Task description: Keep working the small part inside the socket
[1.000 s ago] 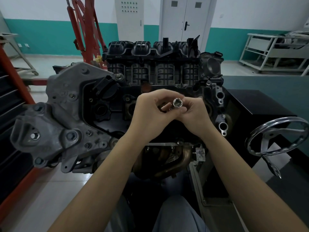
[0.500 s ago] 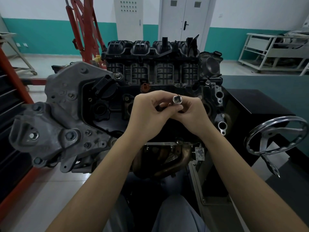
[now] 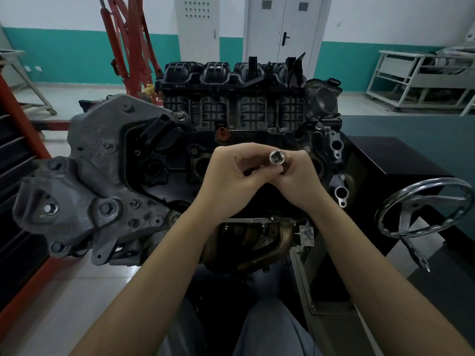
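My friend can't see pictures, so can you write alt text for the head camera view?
Two bare hands meet above a dark grey car engine: the right hand pinches a shiny silver metal socket, and the left hand curls in against it. A chrome handwheel sits to the right.

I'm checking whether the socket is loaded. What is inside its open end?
The socket, held by the right hand, shows only a hollow square recess. Its far end is covered by the left hand and fingers.
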`<state>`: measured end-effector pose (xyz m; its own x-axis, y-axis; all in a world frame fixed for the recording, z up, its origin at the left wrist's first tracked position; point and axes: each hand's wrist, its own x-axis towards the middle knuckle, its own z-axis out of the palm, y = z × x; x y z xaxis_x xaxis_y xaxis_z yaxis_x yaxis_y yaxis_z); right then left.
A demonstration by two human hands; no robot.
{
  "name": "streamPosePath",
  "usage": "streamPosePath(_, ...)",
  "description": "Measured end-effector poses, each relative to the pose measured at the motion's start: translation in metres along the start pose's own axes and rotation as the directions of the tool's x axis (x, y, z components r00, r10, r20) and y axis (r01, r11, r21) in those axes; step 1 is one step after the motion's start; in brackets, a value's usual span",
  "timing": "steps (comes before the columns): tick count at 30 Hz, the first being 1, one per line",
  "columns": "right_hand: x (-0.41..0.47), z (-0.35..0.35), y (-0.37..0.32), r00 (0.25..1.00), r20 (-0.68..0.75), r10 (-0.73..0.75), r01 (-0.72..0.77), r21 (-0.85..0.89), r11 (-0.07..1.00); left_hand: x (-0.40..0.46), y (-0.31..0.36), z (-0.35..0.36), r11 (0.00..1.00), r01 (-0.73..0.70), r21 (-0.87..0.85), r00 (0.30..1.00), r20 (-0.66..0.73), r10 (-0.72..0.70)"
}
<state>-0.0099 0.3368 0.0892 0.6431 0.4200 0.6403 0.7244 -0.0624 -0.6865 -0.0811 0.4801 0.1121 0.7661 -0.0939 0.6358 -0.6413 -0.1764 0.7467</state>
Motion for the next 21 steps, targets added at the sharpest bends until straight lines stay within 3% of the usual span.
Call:
streamPosePath(2,0.0006,0.0003,0.0004,1.000,-0.021,0.018,-0.018,0.009,1.000,0.0004,0.0012,0.0001,1.000,0.005,0.003,1.000,0.016,-0.005)
streamPosePath(8,0.0000,-0.0008,0.0010,1.000,-0.009,-0.002,0.002,0.011,1.000,0.0015,0.0031,0.0037,0.994,-0.023,0.111,0.993,-0.109,0.035)
streamPosePath(12,-0.0012,0.0004,-0.0041,1.000,0.023,0.013,-0.014,0.028,1.000,0.0021,0.0030,-0.0009,0.998,0.017,-0.067,1.000,-0.003,-0.018)
streamPosePath(15,-0.0005,0.0010,-0.0039,0.999,-0.034,0.030,-0.028,0.055,0.998,0.0015,0.0048,-0.0018,0.998,0.021,-0.063,0.999,0.027,-0.019)
streamPosePath(18,0.0008,0.0000,-0.0001,0.999,-0.029,0.038,-0.038,0.009,0.999,0.0007,0.0052,0.0009,0.998,0.016,0.062,0.998,-0.065,-0.012)
streamPosePath(21,-0.0001,-0.0017,0.0001,0.999,0.012,0.035,-0.036,0.045,0.998,0.0010,0.0032,0.0024,0.997,0.008,0.075,0.991,-0.131,0.002)
